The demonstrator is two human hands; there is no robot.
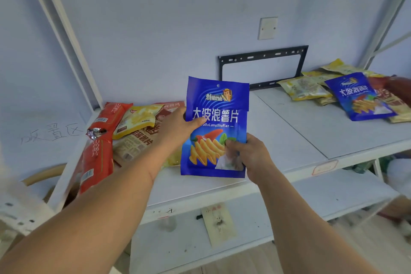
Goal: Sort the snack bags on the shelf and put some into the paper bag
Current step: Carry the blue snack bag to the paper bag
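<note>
Both hands hold one blue snack bag [214, 127] upright over the middle of the shelf [289, 131], its printed face turned to the camera: the left hand [178, 128] pinches the bag's left edge about halfway up, thumb laid across the front over the white lettering, and the right hand [249, 153] grips the lower right corner with fingers curled onto the front. From the head view, the bag's bottom edge looks close to the shelf board, though whether it touches I cannot tell. To the left lies a loose heap of red bags [100, 138] mixed with a yellow bag [138, 120] and tan ones; to the far right sits another group, yellow bags [304, 89] with a second blue bag [358, 98] of the same print lying on top. No paper bag is visible, so sorting seems the step in hand. My judgement is that this bag belongs with its twin on the right. To do it well, one hand could let go while the other keeps a firm hold on a sealed edge rather than the puffed middle, so the chips inside are not crushed. Laying it flat, print up and squared beside the other blue bag, would keep the kinds easy to read and stop it sliding off the front lip.
</note>
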